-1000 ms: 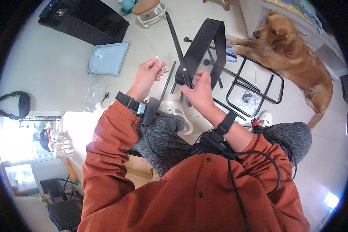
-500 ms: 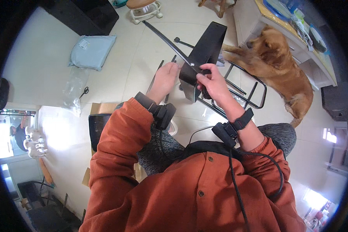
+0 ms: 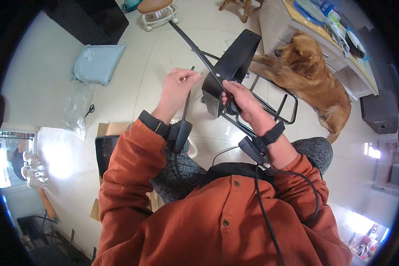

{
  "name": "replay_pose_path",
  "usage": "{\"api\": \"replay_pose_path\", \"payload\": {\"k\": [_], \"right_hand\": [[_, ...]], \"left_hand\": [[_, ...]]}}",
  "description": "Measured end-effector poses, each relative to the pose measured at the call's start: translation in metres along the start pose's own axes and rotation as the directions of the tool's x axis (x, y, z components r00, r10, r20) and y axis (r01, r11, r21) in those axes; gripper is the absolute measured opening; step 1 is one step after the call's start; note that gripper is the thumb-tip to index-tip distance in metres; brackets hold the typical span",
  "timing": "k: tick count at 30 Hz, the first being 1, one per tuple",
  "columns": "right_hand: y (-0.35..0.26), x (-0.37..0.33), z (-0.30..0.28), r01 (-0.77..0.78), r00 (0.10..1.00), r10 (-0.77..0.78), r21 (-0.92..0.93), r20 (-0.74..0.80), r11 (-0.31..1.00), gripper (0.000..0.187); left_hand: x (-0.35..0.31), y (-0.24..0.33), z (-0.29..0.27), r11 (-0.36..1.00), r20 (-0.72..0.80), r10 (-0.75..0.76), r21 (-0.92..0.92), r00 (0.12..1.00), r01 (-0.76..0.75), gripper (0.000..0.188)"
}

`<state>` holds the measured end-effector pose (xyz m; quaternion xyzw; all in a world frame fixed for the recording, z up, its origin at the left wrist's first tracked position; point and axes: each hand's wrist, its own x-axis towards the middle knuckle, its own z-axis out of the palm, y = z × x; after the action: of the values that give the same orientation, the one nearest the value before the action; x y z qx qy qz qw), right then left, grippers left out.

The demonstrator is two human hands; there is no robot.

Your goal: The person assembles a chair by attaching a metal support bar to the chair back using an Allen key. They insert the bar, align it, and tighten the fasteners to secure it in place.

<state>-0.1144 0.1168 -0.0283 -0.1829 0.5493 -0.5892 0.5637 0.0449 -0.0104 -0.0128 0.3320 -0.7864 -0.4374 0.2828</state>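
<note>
A pale tiled floor (image 3: 150,57) carries a sprawled golden dog (image 3: 317,82), a black metal frame (image 3: 281,107) near it, scissors (image 3: 91,108) beside a clear plastic bag (image 3: 77,108), a bluish package (image 3: 97,64) and a stool (image 3: 156,5). At upper right, a yellow-topped cabinet (image 3: 275,26) bears a blue round item (image 3: 308,11) and a coiled cord (image 3: 334,33).

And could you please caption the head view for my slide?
Right hand holds a black panel, left hand beside it, dog lying nearby.
</note>
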Motion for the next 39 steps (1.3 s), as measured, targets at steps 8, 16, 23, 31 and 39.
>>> {"api": "replay_pose_path", "payload": {"k": [8,16,23,31,39], "right_hand": [[0.018,-0.004,0.011,-0.100,0.994,0.100,-0.014,-0.037,0.995,0.043],[0.032,-0.011,0.020,0.075,0.995,-0.102,-0.608,-0.010,0.791,0.061],[0.032,-0.001,0.007,0.215,0.974,-0.208,-0.636,0.087,0.741,0.048],[0.038,0.027,0.017,0.220,0.975,-0.221,-0.151,0.004,0.964,0.041],[0.040,0.035,0.031,0.270,0.962,-0.265,0.080,-0.073,0.959,0.034]], "left_hand": [[0.000,0.028,0.011,0.939,0.053,-0.135,-0.313,0.989,0.145,0.023],[0.006,0.027,0.018,0.859,0.108,-0.241,-0.439,0.965,0.264,0.020],[0.008,0.023,0.020,0.899,0.068,-0.237,-0.362,0.969,0.245,0.019],[0.007,0.019,0.016,0.995,0.058,-0.090,0.041,0.994,0.088,0.010],[0.014,0.028,0.019,0.792,0.100,0.359,0.493,0.928,-0.360,0.010]]}}
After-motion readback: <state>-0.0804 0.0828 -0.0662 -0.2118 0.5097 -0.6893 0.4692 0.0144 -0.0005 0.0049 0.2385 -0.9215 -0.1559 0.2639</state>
